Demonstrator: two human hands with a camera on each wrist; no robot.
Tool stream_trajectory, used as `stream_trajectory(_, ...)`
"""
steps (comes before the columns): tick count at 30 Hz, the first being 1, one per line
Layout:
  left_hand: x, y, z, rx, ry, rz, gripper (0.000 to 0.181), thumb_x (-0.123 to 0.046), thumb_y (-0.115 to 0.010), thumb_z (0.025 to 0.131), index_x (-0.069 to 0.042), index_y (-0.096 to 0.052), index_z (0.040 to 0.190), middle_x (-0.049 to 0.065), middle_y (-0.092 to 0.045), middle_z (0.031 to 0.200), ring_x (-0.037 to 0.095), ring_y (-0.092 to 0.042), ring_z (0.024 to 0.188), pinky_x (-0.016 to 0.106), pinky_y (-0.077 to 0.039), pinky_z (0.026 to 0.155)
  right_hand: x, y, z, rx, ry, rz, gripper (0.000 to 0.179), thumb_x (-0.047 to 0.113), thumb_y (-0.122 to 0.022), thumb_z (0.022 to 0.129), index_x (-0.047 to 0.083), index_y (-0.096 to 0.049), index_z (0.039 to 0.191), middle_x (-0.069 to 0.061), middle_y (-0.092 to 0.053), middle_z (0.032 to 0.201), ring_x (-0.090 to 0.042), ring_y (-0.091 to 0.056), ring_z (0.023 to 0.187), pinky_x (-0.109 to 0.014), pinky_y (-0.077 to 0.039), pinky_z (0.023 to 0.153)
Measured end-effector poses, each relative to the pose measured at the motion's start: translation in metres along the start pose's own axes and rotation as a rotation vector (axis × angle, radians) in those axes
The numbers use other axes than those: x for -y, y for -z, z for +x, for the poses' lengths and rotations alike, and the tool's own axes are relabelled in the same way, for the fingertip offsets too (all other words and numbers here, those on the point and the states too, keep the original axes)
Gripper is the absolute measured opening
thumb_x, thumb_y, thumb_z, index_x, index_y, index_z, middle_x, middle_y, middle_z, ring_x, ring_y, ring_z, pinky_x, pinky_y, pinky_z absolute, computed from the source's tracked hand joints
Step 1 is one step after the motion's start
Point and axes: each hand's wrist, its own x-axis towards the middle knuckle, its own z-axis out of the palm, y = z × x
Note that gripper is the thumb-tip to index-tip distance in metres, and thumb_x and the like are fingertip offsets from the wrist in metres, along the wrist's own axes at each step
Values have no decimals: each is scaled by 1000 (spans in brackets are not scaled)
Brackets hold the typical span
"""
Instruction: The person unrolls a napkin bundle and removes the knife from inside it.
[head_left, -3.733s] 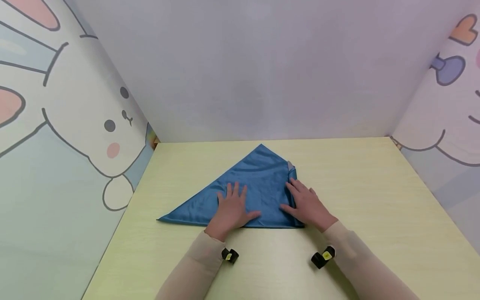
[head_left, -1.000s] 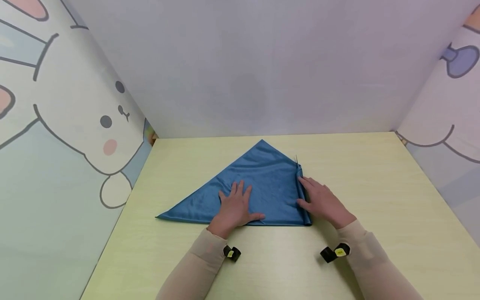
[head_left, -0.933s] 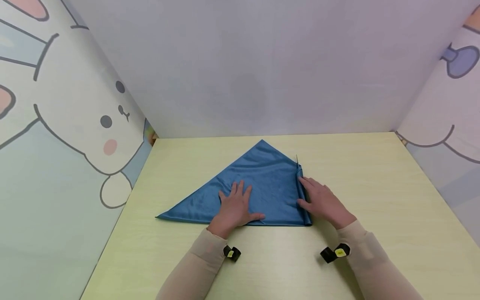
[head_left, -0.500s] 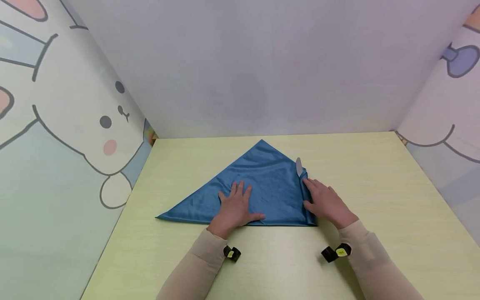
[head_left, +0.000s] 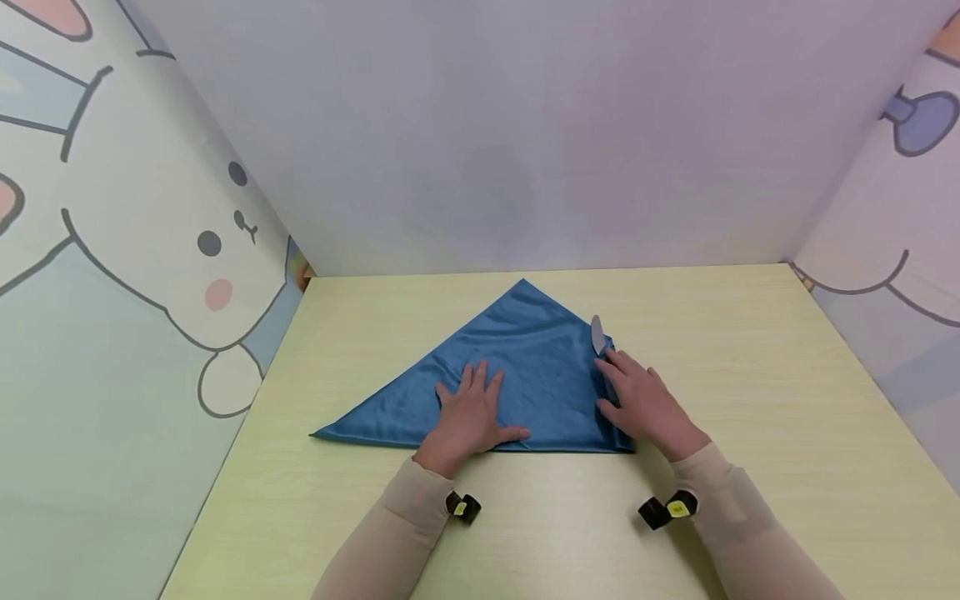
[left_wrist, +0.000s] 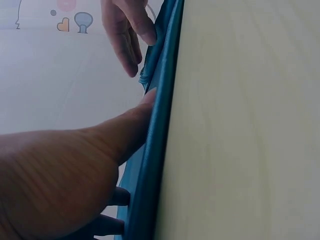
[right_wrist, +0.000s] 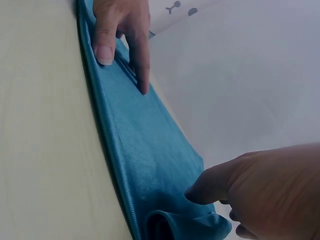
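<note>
Glossy blue cloth (head_left: 551,375), 1 edge (right_wrist: 192,226) rolled — left hand (head_left: 471,412) spread flat on it, right hand (head_left: 645,404) loosely extended by the roll, neither gripping.

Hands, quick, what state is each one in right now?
Left hand: open, spread flat on the cloth.
Right hand: open, at the cloth's rolled end, no grip visible.

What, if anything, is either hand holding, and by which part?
The left hand lies spread on the cloth, gripping nothing. The right hand is at the cloth's rolled end; whether it grips there cannot be told.
</note>
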Motion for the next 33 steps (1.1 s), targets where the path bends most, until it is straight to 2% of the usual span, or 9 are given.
stream_trajectory(3, 0, 0, 0, -1, -2, -1, 108, -83, -52, 72, -19, -23, 155, 12, -14, 160, 35, -10, 146, 75, -20, 98, 2, -3, 0, -12, 29, -18, 58, 24, -70, 87, -1, -52, 136, -25, -33, 149, -43, -28, 138, -70, -27, 99)
stream_trajectory(7, -1, 2, -1, 3, -1, 2, 109, -83, -52, 72, -20, -22, 155, 12, -13, 160, 35, -9, 146, 75, -19, 98, 2, -4, -1, -8, -1, -58, 54, 26, -71, 87, -2, -56, 132, -26, -33, 149, -43, -29, 137, -70, -28, 98)
stream_trajectory(12, -1, 3, -2, 1, -2, 1, 108, -83, -52, 72, -20, -22, 155, 12, -13, 160, 35, -10, 146, 76, -19, 97, 0, -2, -1, -3, -26, -63, 55, 24, -70, 88, -4, -55, 132, -27, -33, 148, -44, -31, 136, -70, -28, 97)
stream_trajectory(24, 2, 1, -1, -15, -4, 0, 108, -84, -52, 72, -19, -24, 155, 13, -14, 159, 35, -11, 145, 76, -20, 97, -4, 0, -1, 16, -31, -67, 53, 18, -66, 86, -3, -54, 133, -30, -34, 146, -45, -35, 133, -70, -30, 96)
stream_trajectory(33, 1, 0, -2, -2, -5, -13, 109, -83, -51, 72, -19, -22, 155, 13, -12, 160, 36, -9, 145, 76, -18, 97, -6, -1, -3, -6, -29, -69, 53, 17, -66, 84, -2, -56, 132, -31, -36, 144, -46, -36, 130, -67, -32, 97)
